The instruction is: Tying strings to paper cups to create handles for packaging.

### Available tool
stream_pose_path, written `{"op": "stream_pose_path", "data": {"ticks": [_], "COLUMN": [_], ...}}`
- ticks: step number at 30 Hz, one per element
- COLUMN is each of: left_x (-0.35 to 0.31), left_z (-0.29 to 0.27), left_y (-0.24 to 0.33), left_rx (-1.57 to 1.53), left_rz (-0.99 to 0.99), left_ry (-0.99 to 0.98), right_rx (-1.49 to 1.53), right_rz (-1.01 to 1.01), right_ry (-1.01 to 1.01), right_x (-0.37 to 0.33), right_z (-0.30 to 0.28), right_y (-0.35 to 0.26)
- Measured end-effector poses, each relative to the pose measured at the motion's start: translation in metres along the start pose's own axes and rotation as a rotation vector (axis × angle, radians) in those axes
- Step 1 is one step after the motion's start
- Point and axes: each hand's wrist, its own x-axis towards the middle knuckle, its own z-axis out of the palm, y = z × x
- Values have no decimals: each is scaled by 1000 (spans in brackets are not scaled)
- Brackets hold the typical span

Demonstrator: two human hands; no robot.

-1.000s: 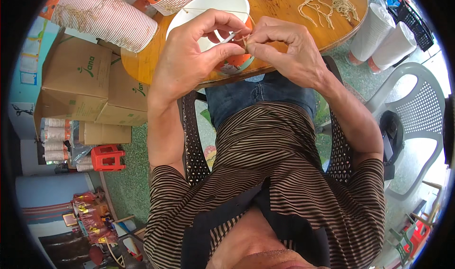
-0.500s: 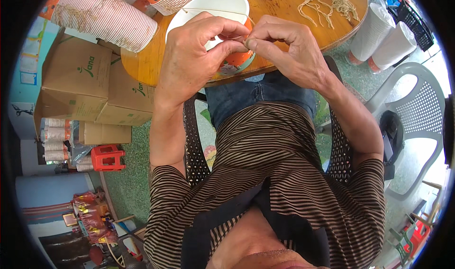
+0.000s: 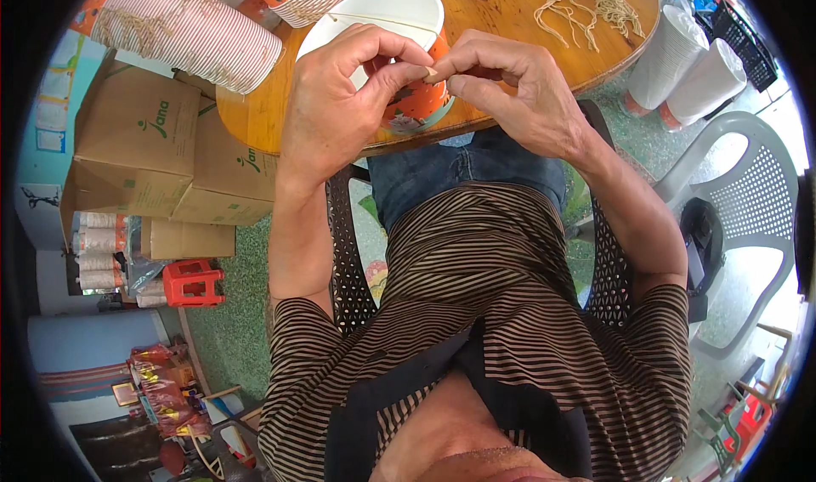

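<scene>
A white-lined paper bucket (image 3: 395,2) with an orange printed outside (image 3: 433,99) stands tilted toward me at the table's near edge. A thin tan cord (image 3: 382,20) crosses its mouth from rim to rim. At the bucket's near right side, my left hand (image 3: 344,99) pinches a small tan bit of the cord between thumb and forefinger. Fingertip to fingertip with it, my right hand (image 3: 518,91) has its thumb and forefinger closed on the same spot. My fingers hide most of the cord there.
Stacked paper buckets (image 3: 187,31) lie at the table's left, with tan cords on them. A bundle of loose cords (image 3: 599,6) rests on the wooden table (image 3: 497,10). Cardboard boxes (image 3: 136,133) stand left, a grey plastic chair (image 3: 748,176) and wrapped bucket stacks (image 3: 705,74) right.
Both hands have shifted slightly left, still together at the fingertips. The bucket has turned or tilted a little, and more of its orange side shows.
</scene>
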Motion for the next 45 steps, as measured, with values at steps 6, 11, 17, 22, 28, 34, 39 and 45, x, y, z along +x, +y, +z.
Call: {"op": "stream_pose_path", "data": {"ticks": [6,11,17,22,28,34,39,45], "left_x": [-1,-1,-3,-5,-6,-5,-6,-6], "left_z": [0,0,2,3,3,2,2,2], "left_y": [2,1,5,8,9,10,8,6], "left_rx": [-43,-56,-71,-86,-81,-148,-134,-63], "left_rz": [-34,-48,-20,-46,-74,-125,-115,-61], "left_ry": [-12,-19,-25,-5,27,25,17,-12], "right_rx": [53,58,69,66,30,71,91,116], "right_rz": [72,145,118,60,139,203,225,233], "right_ry": [78,104,106,160,161,131,101,146], "right_x": [0,1,0,-1,-2,-1,-2,-3], "right_z": [7,6,9,10,12,12,8,10], "right_y": [1,-5,-2,-2,-4,0,-4,1]}}
